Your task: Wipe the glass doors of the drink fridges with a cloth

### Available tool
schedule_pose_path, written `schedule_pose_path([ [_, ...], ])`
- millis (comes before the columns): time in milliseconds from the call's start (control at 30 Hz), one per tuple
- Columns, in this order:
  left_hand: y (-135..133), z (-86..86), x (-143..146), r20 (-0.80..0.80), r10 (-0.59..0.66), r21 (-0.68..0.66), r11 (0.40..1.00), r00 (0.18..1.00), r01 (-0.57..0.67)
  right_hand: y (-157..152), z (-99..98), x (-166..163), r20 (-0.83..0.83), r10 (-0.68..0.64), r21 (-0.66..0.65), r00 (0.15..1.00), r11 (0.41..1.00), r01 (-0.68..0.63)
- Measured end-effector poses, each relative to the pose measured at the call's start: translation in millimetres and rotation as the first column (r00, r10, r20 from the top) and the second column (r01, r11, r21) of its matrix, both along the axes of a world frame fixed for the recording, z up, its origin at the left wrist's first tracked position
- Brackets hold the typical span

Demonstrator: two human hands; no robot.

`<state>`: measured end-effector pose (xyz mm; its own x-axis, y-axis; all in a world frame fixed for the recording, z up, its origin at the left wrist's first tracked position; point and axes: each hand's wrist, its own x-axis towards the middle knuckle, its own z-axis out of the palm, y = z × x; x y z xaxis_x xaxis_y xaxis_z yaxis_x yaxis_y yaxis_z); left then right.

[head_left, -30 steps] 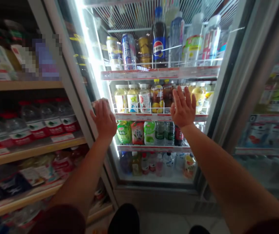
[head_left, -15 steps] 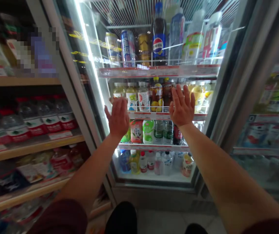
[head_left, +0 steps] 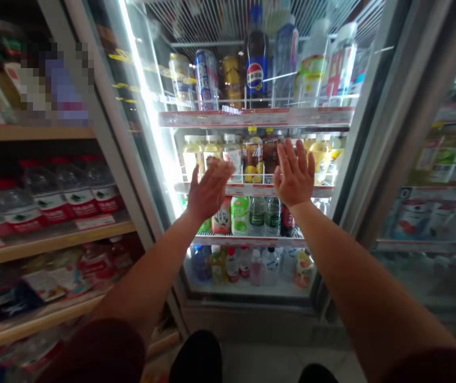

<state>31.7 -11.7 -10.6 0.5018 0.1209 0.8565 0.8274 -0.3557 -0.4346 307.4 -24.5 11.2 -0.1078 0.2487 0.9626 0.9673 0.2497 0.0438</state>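
Fridge [head_left: 247, 322]: Position and Contents

The fridge stands directly ahead of the person, behind both hands as seen from the head. The left hand [head_left: 210, 189] is raised in front of the second shelf [head_left: 251, 190], left of centre, fingers extended and leaning right; its fingertips are blurred. The right hand [head_left: 295, 175] is raised in front of the right part of the same shelf, fingers extended and slightly spread. The hands are apart from each other, and neither is closed on an object. Contact with the fridge's glass cannot be determined.

Contents, top to bottom:

- Top shelf [head_left: 255, 117]: a blue can [head_left: 206, 80] between a pale can [head_left: 182, 80] and a gold can [head_left: 233, 80]; a cola bottle [head_left: 256, 74] near centre; further bottles to its right.
- Second shelf: pale drinks [head_left: 193, 151] at left; two yellow-capped bottles [head_left: 253, 154] between the hands.
- Third shelf [head_left: 251, 240]: a red pack [head_left: 221, 221], partly covered by the left hand; a green pack [head_left: 240, 215] beside it; clear bottles [head_left: 257, 215] to the right.
- Fridge floor [head_left: 247, 291]: a row of small bottles [head_left: 232, 266].

Wooden shelving [head_left: 32, 133] at left carries red-capped bottles [head_left: 52, 197].
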Motion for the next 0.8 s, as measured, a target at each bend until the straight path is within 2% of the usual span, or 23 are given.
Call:
schedule_pose_path([
  [33,1.7,22.2,2.4,0.124,0.050,-0.008,0.999,0.991,-0.049,0.5,-0.5,0.2,0.001,0.001,0.002,1.000,1.000,-0.001],
  [67,2.3,36.7,6.6,0.235,0.086,-0.022,0.996,0.968,-0.083,0.9,-0.8,0.3,0.003,0.002,0.003,1.000,1.000,-0.002],
  [100,1.6,41.6,12.2,0.317,0.106,-0.036,0.994,0.943,-0.099,1.1,-1.0,0.2,0.003,0.003,0.004,1.000,1.000,-0.003],
  [133,-0.3,36.2,18.6,0.366,0.108,-0.047,0.994,0.924,-0.098,1.2,-1.1,0.1,0.003,0.005,0.005,1.000,1.000,-0.005],
  [167,-3.0,21.8,25.0,0.376,0.099,-0.054,0.995,0.921,-0.085,1.1,-1.0,-0.1,0.000,0.007,0.006,1.000,1.000,-0.007],
  [233,-9.0,-22.9,35.1,0.281,0.060,-0.074,0.996,0.958,-0.040,0.5,-0.6,-0.5,-0.004,0.012,0.006,1.000,1.000,-0.012],
  [300,-12.9,-62.4,38.4,-0.076,-0.043,-0.156,0.987,0.996,0.030,-0.3,-0.1,-0.8,-0.004,0.013,0.001,1.000,1.000,-0.013],
  [333,-13.5,-71.1,37.3,-0.257,-0.115,-0.207,0.976,0.960,0.062,-0.4,0.1,-0.8,-0.003,0.011,-0.005,1.000,1.000,-0.011],
  [367,-13.1,-69.6,34.7,-0.399,-0.179,-0.252,0.964,0.899,0.081,-0.4,0.2,-0.8,-0.002,0.007,-0.009,1.000,1.000,-0.007],
  [400,-11.6,-58.1,31.0,-0.481,-0.220,-0.278,0.956,0.849,0.090,-0.2,0.2,-0.6,0.001,0.003,-0.010,1.000,1.000,-0.003],
  [433,-9.3,-37.9,26.8,-0.501,-0.228,-0.279,0.956,0.835,0.094,0.2,0.1,-0.5,0.003,-0.002,-0.007,1.000,1.000,0.002],
  [467,-6.3,-12.1,22.6,-0.466,-0.204,-0.251,0.964,0.861,0.092,0.8,-0.2,-0.3,0.005,-0.005,0.001,1.000,1.000,0.005],
  [500,-3.0,15.6,18.9,-0.374,-0.146,-0.202,0.977,0.916,0.073,1.4,-0.6,-0.2,0.007,-0.006,0.010,1.000,1.000,0.006],
  [533,0.4,41.2,16.2,-0.215,-0.067,-0.139,0.990,0.974,0.038,1.9,-1.0,-0.1,0.008,-0.005,0.019,1.000,1.000,0.005],
  [567,3.2,61.1,14.6,-0.026,0.006,-0.086,0.996,1.000,-0.008,2.4,-1.5,0.0,0.008,-0.002,0.027,1.000,1.000,0.002],
  [600,5.1,72.7,14.4,0.160,0.050,-0.037,0.998,0.986,-0.045,2.9,-1.9,0.0,0.008,0.001,0.030,1.000,1.000,-0.001],
  [633,5.8,74.6,15.3,0.306,0.061,0.004,0.998,0.950,-0.066,3.2,-2.3,-0.1,0.010,0.003,0.032,1.000,0.999,-0.003],
  [667,5.3,66.8,17.2,0.392,0.049,0.036,0.997,0.919,-0.069,3.4,-2.5,-0.2,0.011,0.003,0.032,1.000,0.999,-0.003],
  [700,3.6,51.0,19.5,0.420,0.025,0.064,0.996,0.907,-0.057,3.5,-2.6,-0.4,0.012,0.000,0.031,1.000,1.000,0.000],
  [767,-1.9,7.3,23.6,0.273,-0.030,0.054,0.998,0.962,0.016,3.3,-2.4,-0.8,0.012,-0.010,0.029,1.000,1.000,0.009],
  [800,-4.8,-13.1,24.3,0.119,-0.071,0.012,0.997,0.990,0.070,3.1,-2.1,-1.0,0.011,-0.014,0.027,1.000,1.000,0.014],
])
